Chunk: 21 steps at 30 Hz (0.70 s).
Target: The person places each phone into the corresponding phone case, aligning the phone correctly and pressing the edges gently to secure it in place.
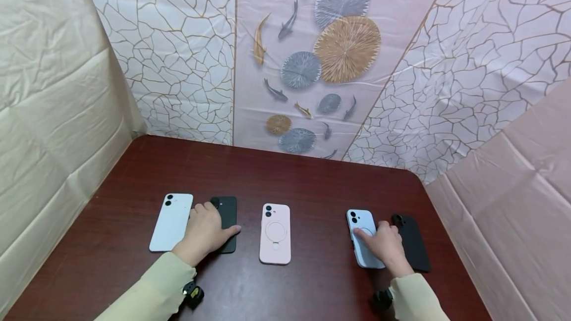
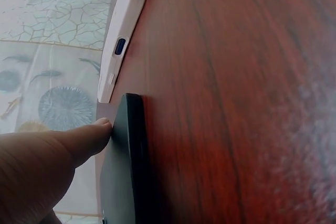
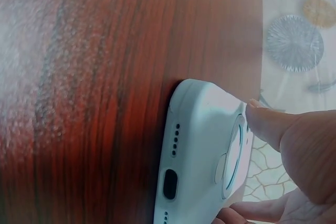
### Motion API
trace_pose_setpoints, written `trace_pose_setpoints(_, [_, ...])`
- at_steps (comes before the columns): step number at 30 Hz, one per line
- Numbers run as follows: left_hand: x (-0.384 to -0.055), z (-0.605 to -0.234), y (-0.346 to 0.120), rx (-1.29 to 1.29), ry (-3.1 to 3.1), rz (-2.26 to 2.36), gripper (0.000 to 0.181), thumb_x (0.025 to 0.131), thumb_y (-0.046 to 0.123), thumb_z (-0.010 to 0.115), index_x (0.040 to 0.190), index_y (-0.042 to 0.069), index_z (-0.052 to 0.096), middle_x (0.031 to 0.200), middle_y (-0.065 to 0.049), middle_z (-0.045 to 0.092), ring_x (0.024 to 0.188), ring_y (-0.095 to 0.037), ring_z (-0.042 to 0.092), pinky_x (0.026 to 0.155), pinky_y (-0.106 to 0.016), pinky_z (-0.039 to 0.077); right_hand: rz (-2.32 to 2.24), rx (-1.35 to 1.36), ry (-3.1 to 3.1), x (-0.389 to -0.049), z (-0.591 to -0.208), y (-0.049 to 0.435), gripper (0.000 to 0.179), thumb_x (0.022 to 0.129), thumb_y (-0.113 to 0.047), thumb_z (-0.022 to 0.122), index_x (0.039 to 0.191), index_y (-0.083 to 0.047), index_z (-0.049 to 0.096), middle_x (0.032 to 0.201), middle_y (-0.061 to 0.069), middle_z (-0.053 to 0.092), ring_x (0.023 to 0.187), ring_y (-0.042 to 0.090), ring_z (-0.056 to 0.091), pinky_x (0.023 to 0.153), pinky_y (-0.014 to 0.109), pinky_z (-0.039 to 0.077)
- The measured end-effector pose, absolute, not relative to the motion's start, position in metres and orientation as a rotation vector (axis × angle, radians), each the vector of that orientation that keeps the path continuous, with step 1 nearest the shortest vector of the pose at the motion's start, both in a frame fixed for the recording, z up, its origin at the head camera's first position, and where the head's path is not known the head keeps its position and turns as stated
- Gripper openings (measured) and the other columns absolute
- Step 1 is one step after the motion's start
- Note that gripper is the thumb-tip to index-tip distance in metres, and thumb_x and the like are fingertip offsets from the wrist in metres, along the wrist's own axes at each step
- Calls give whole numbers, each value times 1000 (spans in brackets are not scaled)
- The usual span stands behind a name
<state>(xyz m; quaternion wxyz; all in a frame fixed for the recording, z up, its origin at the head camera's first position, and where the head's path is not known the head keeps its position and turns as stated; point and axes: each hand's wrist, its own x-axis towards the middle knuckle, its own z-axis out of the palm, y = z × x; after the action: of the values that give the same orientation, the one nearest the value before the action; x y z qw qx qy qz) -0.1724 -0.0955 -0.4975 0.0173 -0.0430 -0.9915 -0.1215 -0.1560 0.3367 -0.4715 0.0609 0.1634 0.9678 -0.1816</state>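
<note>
My left hand (image 1: 203,228) spans a black phone (image 1: 228,214), its straight thumb (image 2: 86,139) at the right edge and its other fingers toward the left edge. The hand hides part of that phone; whether the fingers press on it is hard to see. My right hand (image 1: 384,243) holds a light blue phone (image 1: 368,256) across its width, thumb at the left edge, curled fingers at the right. In the right wrist view that phone (image 3: 197,145) shows its charging port and back ring. Both phones lie back up on the table.
A white phone (image 1: 169,224) lies left of the black one. Between the hands lies a pink phone (image 1: 275,246) with a ring on its back. Another black phone (image 1: 415,244) lies close to my right hand. The dark red table (image 1: 308,177) meets patterned cloth (image 1: 192,63) behind.
</note>
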Motion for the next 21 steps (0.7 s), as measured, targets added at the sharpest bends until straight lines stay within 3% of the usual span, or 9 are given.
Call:
trace_pose_setpoints(10, [-173, -493, -93, -83, -3151, -451, 90, 68, 64, 76, 99, -17, 50, 83, -25, 52, 79, -37, 57, 72, -46, 50, -563, 451, 2917, -158, -470, 335, 80, 83, -49, 72, 116, 18, 45, 100, 33, 51, 85, 40, 55, 65, 47, 49])
trace_pose_setpoints(21, [-177, -489, -94, -65, -3199, -540, 93, 65, 62, 80, 103, -17, 49, 83, -25, 53, 75, -34, 58, 67, -44, 52, -540, 451, 2958, -160, -470, 332, 78, 81, -47, 74, 113, 20, 48, 97, 34, 46, 82, 40, 51, 61, 45, 47])
